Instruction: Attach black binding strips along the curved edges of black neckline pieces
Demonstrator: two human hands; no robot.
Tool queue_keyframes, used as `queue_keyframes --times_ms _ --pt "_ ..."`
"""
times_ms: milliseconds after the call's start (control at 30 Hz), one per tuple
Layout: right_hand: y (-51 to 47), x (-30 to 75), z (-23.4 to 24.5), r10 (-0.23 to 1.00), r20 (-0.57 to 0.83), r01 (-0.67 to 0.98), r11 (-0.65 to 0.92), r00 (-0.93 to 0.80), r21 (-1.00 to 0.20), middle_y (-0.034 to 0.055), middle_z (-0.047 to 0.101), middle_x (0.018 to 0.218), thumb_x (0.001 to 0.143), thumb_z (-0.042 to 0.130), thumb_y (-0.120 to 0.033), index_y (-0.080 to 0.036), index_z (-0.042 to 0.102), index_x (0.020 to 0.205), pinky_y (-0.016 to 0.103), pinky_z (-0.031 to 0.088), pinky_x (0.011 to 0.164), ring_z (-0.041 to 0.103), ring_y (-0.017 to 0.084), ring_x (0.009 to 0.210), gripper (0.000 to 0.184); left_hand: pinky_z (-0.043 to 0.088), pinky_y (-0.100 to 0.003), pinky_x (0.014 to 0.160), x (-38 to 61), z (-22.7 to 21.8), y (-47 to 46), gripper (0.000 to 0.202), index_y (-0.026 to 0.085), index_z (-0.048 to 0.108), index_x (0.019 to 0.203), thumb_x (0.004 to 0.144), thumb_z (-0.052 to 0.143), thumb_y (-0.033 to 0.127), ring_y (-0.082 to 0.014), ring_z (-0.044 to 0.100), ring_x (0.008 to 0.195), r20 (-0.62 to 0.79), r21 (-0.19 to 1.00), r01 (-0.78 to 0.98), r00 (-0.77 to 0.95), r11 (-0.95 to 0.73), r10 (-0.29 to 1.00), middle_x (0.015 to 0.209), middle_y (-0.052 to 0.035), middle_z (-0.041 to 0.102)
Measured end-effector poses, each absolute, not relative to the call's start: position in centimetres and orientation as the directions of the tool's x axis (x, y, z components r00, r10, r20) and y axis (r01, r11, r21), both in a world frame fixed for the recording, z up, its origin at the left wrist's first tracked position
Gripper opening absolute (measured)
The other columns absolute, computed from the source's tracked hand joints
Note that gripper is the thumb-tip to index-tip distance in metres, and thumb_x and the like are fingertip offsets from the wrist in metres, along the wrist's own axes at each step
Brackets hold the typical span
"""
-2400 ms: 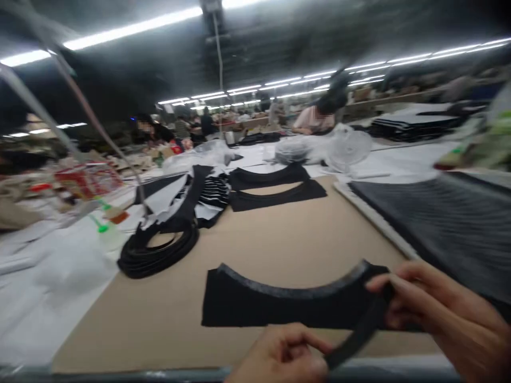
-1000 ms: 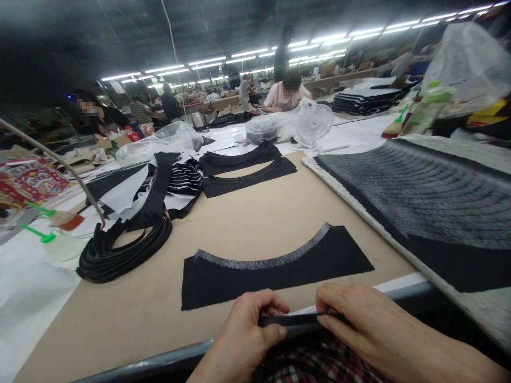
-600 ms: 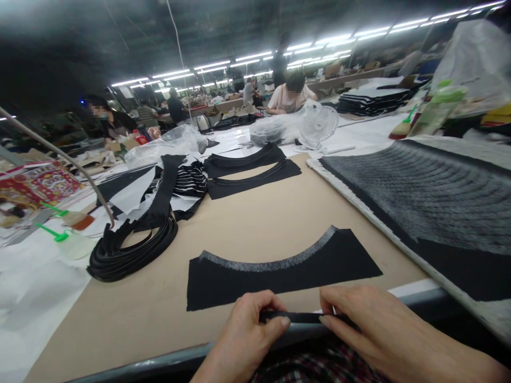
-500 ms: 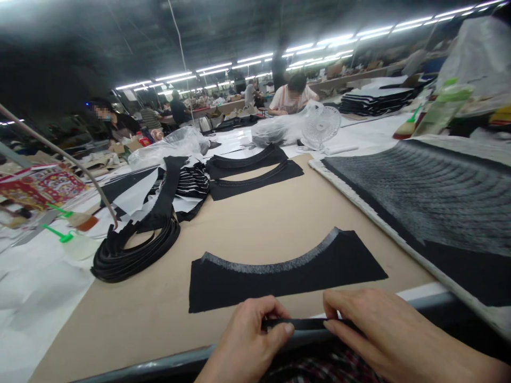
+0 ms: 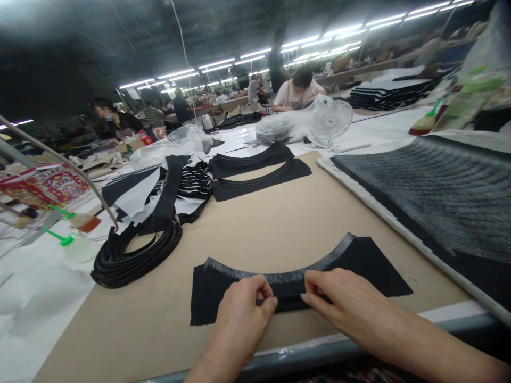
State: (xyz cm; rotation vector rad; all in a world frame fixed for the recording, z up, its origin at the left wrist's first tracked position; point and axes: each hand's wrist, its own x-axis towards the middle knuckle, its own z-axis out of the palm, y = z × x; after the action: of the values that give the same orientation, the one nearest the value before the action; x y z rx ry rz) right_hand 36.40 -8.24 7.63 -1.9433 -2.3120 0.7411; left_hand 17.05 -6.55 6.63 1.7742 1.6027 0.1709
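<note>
A curved black fabric piece (image 5: 371,266) with a grey fuzzy inner edge lies flat on the tan table (image 5: 279,213) near its front edge. Over its middle, my left hand (image 5: 243,308) and my right hand (image 5: 339,303) each pinch an end of a narrow black strip (image 5: 288,302), stretched between them just below the curved edge. Both hands have their fingers closed on it.
A coil of black strips (image 5: 136,255) lies at the left. Two more curved black pieces (image 5: 259,170) sit farther back. A big dark textured pad (image 5: 439,191) fills the right. A small white fan (image 5: 331,122) and glue bottles (image 5: 75,244) stand nearby. Other people work at far tables.
Both hands carried the narrow black strip forward from the table's front edge onto the middle of the curved piece. The view also shifted slightly.
</note>
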Motion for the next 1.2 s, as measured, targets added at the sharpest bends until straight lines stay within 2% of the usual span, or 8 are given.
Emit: queue_keyframes --times_ms 233,433,633,967,1200 --pt "-6.9 36.5 6.8 0.936 -0.266 0.907 0.107 -0.231 -0.408 0.0018 0.062 0.063 0.092 0.048 -0.025 -0.019 0.061 0.072 0.028 0.024 0.054 0.056 0.016 0.059 0.025 0.025 -0.025 0.057 17.1 5.5 -4.4 0.013 0.021 0.059 0.067 0.076 0.054 0.028 -0.0133 0.047 0.062 -0.371 0.595 0.803 0.251 0.022 0.894 0.062 0.0027 0.053" --pt "-6.0 36.4 6.0 0.934 -0.279 0.890 0.078 -0.223 -0.450 0.0018 0.063 0.065 0.092 0.048 -0.030 -0.020 0.060 0.071 0.027 0.024 0.055 0.056 0.016 0.062 0.026 0.027 -0.025 0.059 16.7 5.2 -3.7 0.015 0.021 0.060 0.067 0.077 0.051 0.029 -0.0138 0.049 0.064 -0.374 0.598 0.801 0.271 0.008 0.887 0.063 0.0023 0.055" --pt "-5.6 36.2 5.7 0.927 -0.325 0.906 0.034 -0.186 -0.421 0.0021 0.062 0.063 0.090 0.049 -0.028 -0.019 0.060 0.069 0.027 0.023 0.054 0.054 0.016 0.059 0.025 0.026 -0.026 0.058 16.9 4.8 -3.5 0.017 0.020 0.060 0.065 0.077 0.053 0.030 -0.0144 0.050 0.063 -0.375 0.570 0.822 0.246 0.013 0.894 0.062 0.0016 0.055" --pt "-6.4 36.8 5.5 0.929 -0.313 0.904 0.049 -0.198 -0.424 0.0029 0.064 0.070 0.090 0.050 -0.025 -0.020 0.060 0.073 0.027 0.028 0.059 0.058 0.019 0.068 0.020 0.023 -0.024 0.056 17.4 4.9 -4.2 0.011 0.022 0.063 0.071 0.077 0.057 0.029 -0.0125 0.044 0.059 -0.400 0.601 0.798 0.260 0.037 0.879 0.058 0.0043 0.048" --pt "-6.0 37.4 4.9 0.938 -0.287 0.895 0.049 -0.194 -0.444 0.0022 0.064 0.069 0.090 0.051 -0.027 -0.020 0.060 0.074 0.027 0.028 0.058 0.057 0.018 0.066 0.020 0.023 -0.025 0.057 18.3 5.0 -3.7 0.015 0.021 0.063 0.069 0.078 0.057 0.033 -0.0139 0.046 0.062 -0.433 0.550 0.832 0.216 0.067 0.875 0.060 0.0027 0.051"
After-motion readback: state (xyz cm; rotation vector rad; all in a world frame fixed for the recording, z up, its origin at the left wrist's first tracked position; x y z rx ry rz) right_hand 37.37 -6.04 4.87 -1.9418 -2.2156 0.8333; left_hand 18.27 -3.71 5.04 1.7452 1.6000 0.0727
